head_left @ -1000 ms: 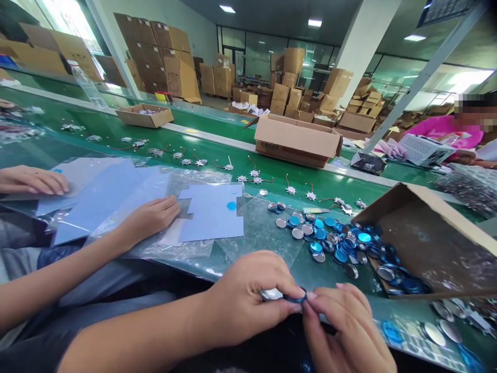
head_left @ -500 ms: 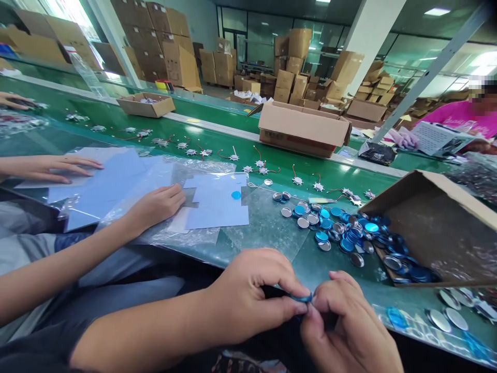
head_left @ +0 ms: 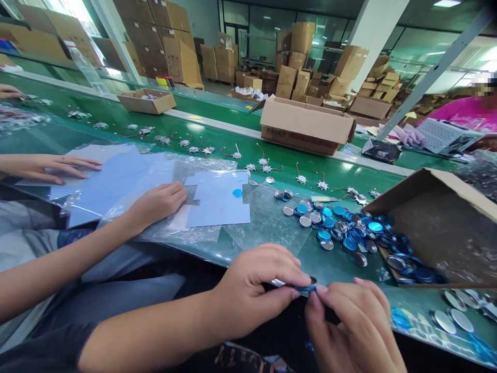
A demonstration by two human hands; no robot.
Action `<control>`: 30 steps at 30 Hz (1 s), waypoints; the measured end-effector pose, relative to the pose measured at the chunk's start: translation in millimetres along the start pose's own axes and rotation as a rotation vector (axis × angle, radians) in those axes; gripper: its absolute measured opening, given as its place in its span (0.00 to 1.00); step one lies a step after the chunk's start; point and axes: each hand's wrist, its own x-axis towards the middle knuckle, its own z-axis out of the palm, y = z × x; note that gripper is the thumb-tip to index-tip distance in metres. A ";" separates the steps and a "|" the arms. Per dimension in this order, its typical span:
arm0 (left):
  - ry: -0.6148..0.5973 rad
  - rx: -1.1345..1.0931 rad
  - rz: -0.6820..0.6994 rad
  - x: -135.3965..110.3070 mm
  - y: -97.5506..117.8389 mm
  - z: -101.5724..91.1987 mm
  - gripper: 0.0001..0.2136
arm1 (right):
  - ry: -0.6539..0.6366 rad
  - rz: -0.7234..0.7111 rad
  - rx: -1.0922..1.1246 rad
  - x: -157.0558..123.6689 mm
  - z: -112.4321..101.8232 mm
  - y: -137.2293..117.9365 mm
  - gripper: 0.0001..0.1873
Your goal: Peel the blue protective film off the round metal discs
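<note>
My left hand pinches a small round metal cap between thumb and fingers, just off the table's near edge. Blue film shows along the cap's rim. On the rim's right side, the thumb and forefinger of my right hand are pressed together at the film; how much they grip is partly hidden. Beyond my hands lies a heap of blue-faced and silver caps, spilling from a tipped cardboard box. Bare silver caps and crumpled blue film lie to the right.
A co-worker's hands rest on pale blue sheets and clear plastic at left. Small wired parts line the green belt. An open carton stands behind them. Another person in pink is at far right.
The cap has tilted and moved slightly up, showing more of its metal inside and blue edge. My right hand has shifted a little right and down.
</note>
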 end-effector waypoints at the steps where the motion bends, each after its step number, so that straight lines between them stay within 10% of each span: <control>1: -0.018 0.047 0.041 1.1 0.2 -1.0 0.10 | 0.017 0.011 -0.014 -0.3 -0.9 -0.4 0.07; 8: -0.061 0.089 0.094 4.5 -5.9 -4.1 0.09 | -0.289 0.071 0.065 3.0 -5.7 8.5 0.06; 14: -0.010 0.076 0.046 2.5 -7.4 -0.2 0.08 | -0.158 0.033 0.042 -2.8 2.3 5.6 0.08; 22: -0.031 -0.844 -0.720 5.6 -13.3 11.7 0.14 | 0.005 0.021 0.094 -7.4 11.5 6.5 0.08; 27: -0.212 -0.627 -0.811 14.1 -17.9 4.5 0.20 | -0.016 -0.027 0.116 -12.2 14.1 7.5 0.08; 30: -0.086 -0.657 -0.823 17.9 -22.3 5.9 0.21 | -0.067 -0.069 0.150 -13.5 15.7 7.9 0.09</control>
